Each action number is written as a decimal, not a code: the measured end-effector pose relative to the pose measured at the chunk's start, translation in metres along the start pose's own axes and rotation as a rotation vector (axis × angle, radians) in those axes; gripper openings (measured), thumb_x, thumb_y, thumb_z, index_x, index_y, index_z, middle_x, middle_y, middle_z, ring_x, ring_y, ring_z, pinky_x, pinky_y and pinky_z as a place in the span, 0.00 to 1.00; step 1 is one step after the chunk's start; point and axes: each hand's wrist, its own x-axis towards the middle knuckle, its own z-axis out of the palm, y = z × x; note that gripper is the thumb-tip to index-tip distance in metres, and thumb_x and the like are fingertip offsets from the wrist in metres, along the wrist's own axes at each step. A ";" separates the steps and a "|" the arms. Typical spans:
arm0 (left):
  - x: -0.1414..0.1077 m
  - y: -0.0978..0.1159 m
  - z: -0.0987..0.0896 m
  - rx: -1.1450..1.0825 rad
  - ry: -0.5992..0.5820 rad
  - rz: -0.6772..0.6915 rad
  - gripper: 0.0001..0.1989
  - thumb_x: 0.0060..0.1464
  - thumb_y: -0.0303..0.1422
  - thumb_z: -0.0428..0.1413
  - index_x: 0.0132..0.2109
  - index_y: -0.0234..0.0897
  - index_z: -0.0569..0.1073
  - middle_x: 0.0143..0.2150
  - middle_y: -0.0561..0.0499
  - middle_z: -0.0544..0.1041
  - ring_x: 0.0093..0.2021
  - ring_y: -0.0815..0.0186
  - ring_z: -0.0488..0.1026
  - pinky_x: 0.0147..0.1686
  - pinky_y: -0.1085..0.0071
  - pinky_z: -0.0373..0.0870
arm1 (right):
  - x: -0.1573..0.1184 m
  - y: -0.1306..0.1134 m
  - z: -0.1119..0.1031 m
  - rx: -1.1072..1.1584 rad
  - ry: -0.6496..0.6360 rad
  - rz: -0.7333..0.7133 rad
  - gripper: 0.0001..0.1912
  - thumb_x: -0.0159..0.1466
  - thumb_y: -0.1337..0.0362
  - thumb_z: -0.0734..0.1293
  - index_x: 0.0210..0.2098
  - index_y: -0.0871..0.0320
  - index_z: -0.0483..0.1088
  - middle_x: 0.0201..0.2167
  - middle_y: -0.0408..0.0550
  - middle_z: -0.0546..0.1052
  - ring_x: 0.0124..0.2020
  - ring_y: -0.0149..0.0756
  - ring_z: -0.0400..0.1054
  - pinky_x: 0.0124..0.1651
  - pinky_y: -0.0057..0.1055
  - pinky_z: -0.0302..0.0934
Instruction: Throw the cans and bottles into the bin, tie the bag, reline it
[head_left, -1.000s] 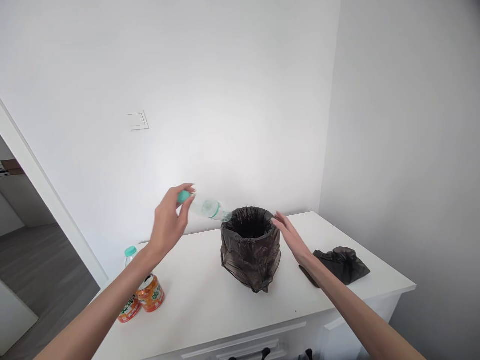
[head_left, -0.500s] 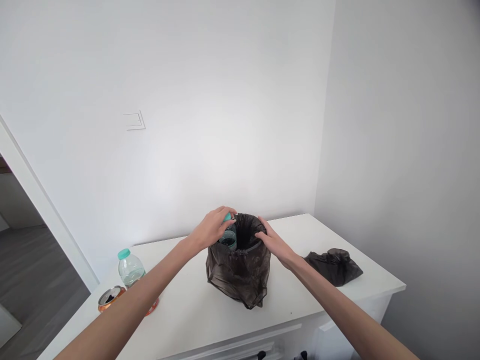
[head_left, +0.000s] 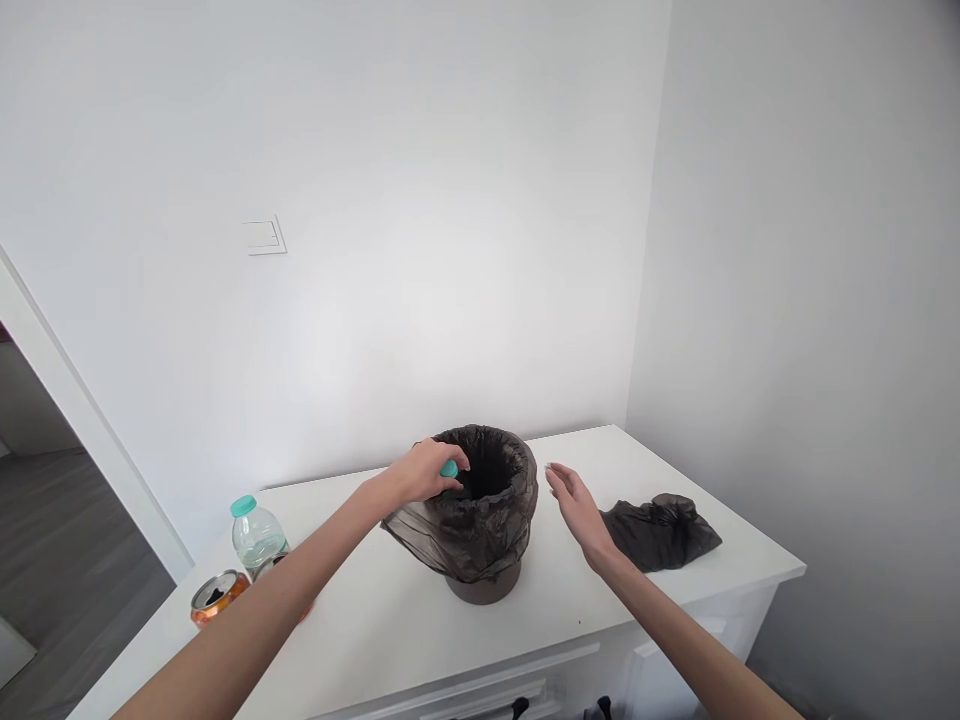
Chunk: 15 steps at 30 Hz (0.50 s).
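Observation:
A small dark bin stands on the white cabinet top, lined with a thin black plastic bag folded over its rim. At the bin's left side, my left hand has its fingers closed around the teal cap of a plastic bottle. The rest of that bottle is hidden by the hand and the bag. Just right of the bin, my right hand is open, fingers stretched, apart from the bag and holding nothing.
On the left are an upright clear bottle with a teal cap, an orange can and another can partly behind my left forearm. A crumpled black bag lies at the right of the cabinet top. Walls rise behind and to the right.
The bottle in my left hand has gone lower into the bin. My right hand has let go of the rim and moved right. The bag hangs higher in front, showing the bin's base.

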 end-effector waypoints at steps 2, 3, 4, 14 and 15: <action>0.003 -0.001 0.001 0.017 -0.037 -0.012 0.13 0.54 0.41 0.63 0.46 0.46 0.82 0.47 0.49 0.84 0.51 0.53 0.78 0.48 0.63 0.72 | -0.001 0.020 -0.007 -0.057 0.020 0.022 0.34 0.67 0.38 0.62 0.63 0.53 0.68 0.66 0.55 0.71 0.65 0.52 0.67 0.65 0.49 0.64; 0.004 -0.001 0.001 0.021 -0.055 -0.016 0.13 0.53 0.43 0.64 0.45 0.47 0.83 0.45 0.50 0.85 0.50 0.53 0.78 0.47 0.64 0.72 | -0.001 0.030 -0.011 -0.087 0.029 0.028 0.34 0.67 0.39 0.62 0.62 0.53 0.69 0.65 0.56 0.72 0.65 0.52 0.67 0.64 0.49 0.64; 0.004 -0.001 0.000 0.022 -0.074 -0.019 0.14 0.52 0.45 0.64 0.44 0.47 0.83 0.42 0.50 0.85 0.48 0.54 0.79 0.45 0.65 0.73 | -0.002 0.039 -0.014 -0.116 0.039 0.026 0.33 0.67 0.39 0.62 0.61 0.54 0.70 0.64 0.57 0.73 0.64 0.53 0.68 0.62 0.49 0.65; -0.033 0.000 0.000 -0.069 0.133 -0.027 0.28 0.68 0.55 0.43 0.58 0.45 0.77 0.66 0.48 0.74 0.72 0.53 0.61 0.68 0.57 0.60 | -0.019 0.109 -0.017 -0.268 0.044 -0.082 0.29 0.67 0.43 0.60 0.55 0.57 0.73 0.58 0.61 0.77 0.59 0.56 0.72 0.60 0.51 0.66; -0.039 -0.002 0.006 -0.115 0.208 -0.075 0.29 0.68 0.55 0.43 0.63 0.45 0.73 0.70 0.47 0.69 0.74 0.53 0.57 0.70 0.55 0.58 | -0.021 0.115 -0.015 -0.292 0.048 -0.107 0.29 0.68 0.43 0.60 0.55 0.58 0.73 0.58 0.61 0.77 0.60 0.55 0.71 0.62 0.52 0.65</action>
